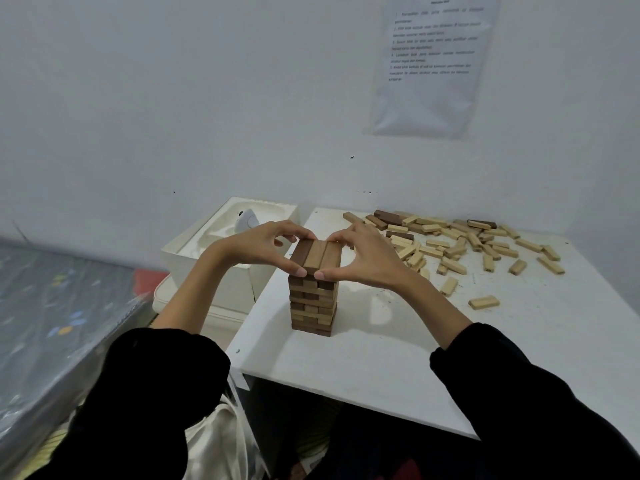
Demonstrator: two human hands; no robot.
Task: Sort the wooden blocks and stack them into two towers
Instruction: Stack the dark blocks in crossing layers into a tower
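Our black sleeves are coming in from the bottom, nearest to us, and both our hands are meeting at the top of the brown tower. Our left hand is pinching the top row from the tower's left side, with the thumb at the near end and the fingers curling over the far end. Our right hand is doing the same from the tower's right side. So both hands are gripping those three top blocks, not lying open.

We think we are squeezing the top blocks together so they are lining up. To do it well, we are trying to push softly and the same from both sides, so the tower is not tipping. We are also planning to let go slowly, one hand no faster than the other.

We are seeing the tower standing up straight on the white table. Its blocks are brown, some darker and some lighter, and each row is crossing the row under it. A few lower blocks are sticking out a little.

Behind the tower and to its right, a messy pile of pale blocks is lying flat. A few dark blocks are mixing in at the pile's far side. We are guessing the pale tower is not started yet.
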